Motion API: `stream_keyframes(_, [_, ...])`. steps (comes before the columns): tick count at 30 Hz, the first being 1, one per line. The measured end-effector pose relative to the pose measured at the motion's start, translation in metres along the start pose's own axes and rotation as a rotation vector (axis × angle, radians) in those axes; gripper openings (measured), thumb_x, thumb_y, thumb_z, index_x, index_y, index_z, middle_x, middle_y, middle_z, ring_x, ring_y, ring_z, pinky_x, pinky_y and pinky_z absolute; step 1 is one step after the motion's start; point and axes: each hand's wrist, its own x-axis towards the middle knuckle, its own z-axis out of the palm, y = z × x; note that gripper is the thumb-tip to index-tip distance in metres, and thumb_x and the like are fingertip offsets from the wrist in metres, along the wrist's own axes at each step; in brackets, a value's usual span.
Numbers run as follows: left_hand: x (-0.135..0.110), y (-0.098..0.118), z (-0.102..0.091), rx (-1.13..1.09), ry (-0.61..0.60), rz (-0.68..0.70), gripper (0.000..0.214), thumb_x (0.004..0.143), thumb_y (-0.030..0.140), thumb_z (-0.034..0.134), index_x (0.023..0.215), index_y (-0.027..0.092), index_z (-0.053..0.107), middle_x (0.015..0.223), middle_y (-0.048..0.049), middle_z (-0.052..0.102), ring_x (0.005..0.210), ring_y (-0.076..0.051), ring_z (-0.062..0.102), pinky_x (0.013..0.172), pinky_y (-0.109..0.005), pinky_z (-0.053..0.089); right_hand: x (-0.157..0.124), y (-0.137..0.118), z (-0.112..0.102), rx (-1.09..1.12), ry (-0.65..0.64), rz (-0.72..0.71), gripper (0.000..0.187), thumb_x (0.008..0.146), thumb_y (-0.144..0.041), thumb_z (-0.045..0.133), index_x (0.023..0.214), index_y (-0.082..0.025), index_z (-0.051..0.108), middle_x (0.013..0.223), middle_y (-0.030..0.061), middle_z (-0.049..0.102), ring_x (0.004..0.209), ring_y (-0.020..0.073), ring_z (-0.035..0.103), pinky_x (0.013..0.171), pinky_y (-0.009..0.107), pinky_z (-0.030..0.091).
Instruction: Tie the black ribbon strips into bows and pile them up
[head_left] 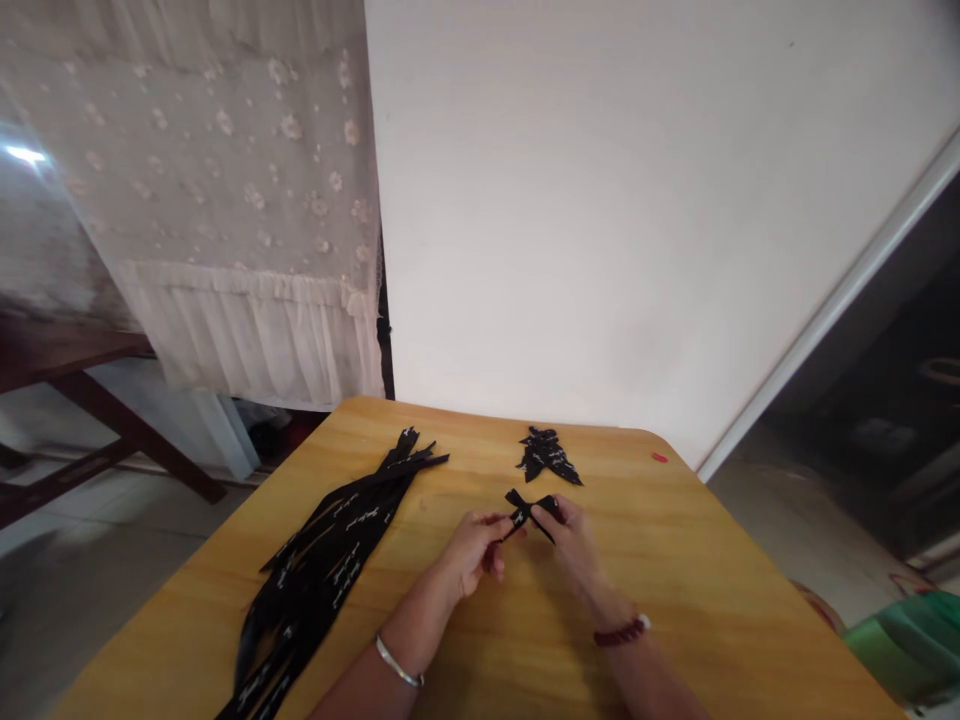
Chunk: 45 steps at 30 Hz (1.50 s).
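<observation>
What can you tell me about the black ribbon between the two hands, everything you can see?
The ribbon is short and black with white script-like marks too small to read. It looks like smooth fabric, pinched in the middle with ends spreading outward, much like a bow. The left grip pinches one side and the right grip the other. It sits over the table; whether it touches the wood is unclear.

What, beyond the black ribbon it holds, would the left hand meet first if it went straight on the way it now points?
Most likely the right hand, which faces the left hand across the black ribbon; depth is hard to judge from one view.
</observation>
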Motion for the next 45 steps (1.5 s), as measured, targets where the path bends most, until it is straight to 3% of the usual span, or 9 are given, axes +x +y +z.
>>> stream_keyframes(4, [0.001, 0.007, -0.005, -0.086, 0.205, 0.131, 0.029, 0.056, 0.031, 0.063, 0.078, 0.014, 0.057, 0.069, 0.0, 0.061, 0.026, 0.001, 0.035, 0.024, -0.014, 0.021, 0.0, -0.003, -0.002, -0.037, -0.07, 0.005, 0.023, 0.06, -0.034, 0.06, 0.051, -0.016, 0.048, 0.045, -0.0055, 0.041, 0.045, 0.0087, 0.037, 0.044, 0.021, 0.028])
stream_keyframes(11, [0.003, -0.003, 0.003, -0.057, 0.099, 0.079, 0.02, 0.05, 0.023, 0.065, 0.065, 0.012, 0.055, 0.048, 0.0042, 0.051, 0.029, -0.003, 0.039, 0.026, -0.015, 0.021, -0.006, -0.003, 0.011, -0.082, -0.146, -0.039, 0.019, 0.063, -0.028, 0.056, 0.052, -0.016, 0.047, 0.046, -0.0056, 0.04, 0.046, 0.009, 0.037, 0.044, 0.021, 0.029])
stream_keyframes(19, [0.001, -0.001, 0.01, 0.177, 0.309, 0.215, 0.011, 0.054, 0.02, 0.058, 0.05, 0.014, 0.049, 0.034, 0.0079, 0.038, 0.023, -0.004, 0.029, 0.024, -0.017, 0.016, -0.01, -0.003, 0.017, -0.148, -0.103, -0.049, 0.013, 0.062, -0.028, 0.057, 0.061, -0.016, 0.053, 0.053, -0.0023, 0.051, 0.052, 0.0125, 0.046, 0.048, 0.022, 0.035])
stream_keyframes(23, [0.0, -0.001, 0.012, 0.214, 0.337, 0.206, 0.012, 0.052, 0.02, 0.06, 0.049, 0.014, 0.05, 0.036, 0.0068, 0.041, 0.026, -0.003, 0.026, 0.026, -0.017, 0.016, -0.009, 0.0, 0.015, -0.155, -0.05, -0.04, 0.018, 0.063, -0.031, 0.055, 0.054, -0.016, 0.052, 0.047, -0.0035, 0.046, 0.047, 0.0112, 0.042, 0.045, 0.022, 0.031])
stream_keyframes(26, [-0.001, 0.002, 0.01, 0.216, 0.339, 0.184, 0.019, 0.056, 0.031, 0.059, 0.052, 0.013, 0.055, 0.035, 0.0056, 0.042, 0.027, -0.003, 0.025, 0.028, -0.018, 0.014, -0.009, 0.0, 0.015, -0.075, -0.009, -0.004, 0.017, 0.061, -0.031, 0.057, 0.054, -0.015, 0.052, 0.048, -0.004, 0.046, 0.048, 0.0105, 0.041, 0.046, 0.022, 0.031])
stream_keyframes(32, [0.001, 0.013, -0.005, 0.182, 0.482, 0.39, 0.029, 0.058, 0.041, 0.056, 0.058, 0.012, 0.059, 0.052, 0.0009, 0.054, 0.034, -0.004, 0.034, 0.032, -0.017, 0.02, -0.011, -0.007, 0.008, 0.31, -0.111, 0.244, 0.018, 0.056, -0.032, 0.064, 0.058, -0.016, 0.055, 0.05, -0.0041, 0.052, 0.049, 0.0104, 0.046, 0.05, 0.023, 0.034])
stream_keyframes(36, [-0.001, 0.014, -0.008, 0.082, 0.348, 0.285, 0.025, 0.058, 0.039, 0.057, 0.064, 0.014, 0.057, 0.056, 0.0037, 0.054, 0.027, 0.0, 0.027, 0.027, -0.015, 0.01, -0.011, -0.008, 0.004, 0.35, -0.1, 0.246, 0.019, 0.056, -0.032, 0.064, 0.059, -0.016, 0.054, 0.051, -0.0033, 0.052, 0.049, 0.0108, 0.047, 0.051, 0.023, 0.036])
stream_keyframes(41, [-0.006, 0.018, -0.006, -0.019, 0.211, 0.186, 0.027, 0.054, 0.029, 0.062, 0.076, 0.015, 0.058, 0.079, -0.0015, 0.062, 0.025, 0.003, 0.026, 0.024, -0.014, 0.015, -0.006, -0.002, 0.002, -0.055, 0.023, -0.027, 0.019, 0.062, -0.03, 0.058, 0.053, -0.015, 0.051, 0.047, -0.0041, 0.046, 0.047, 0.0099, 0.041, 0.045, 0.021, 0.032])
stream_keyframes(45, [-0.005, 0.015, -0.004, -0.035, 0.18, 0.161, 0.031, 0.051, 0.021, 0.065, 0.081, 0.014, 0.059, 0.084, -0.0031, 0.062, 0.027, 0.001, 0.035, 0.025, -0.015, 0.026, -0.005, 0.002, 0.004, -0.18, 0.04, -0.123, 0.016, 0.066, -0.029, 0.053, 0.057, -0.015, 0.051, 0.052, -0.0026, 0.048, 0.051, 0.0114, 0.044, 0.046, 0.022, 0.034])
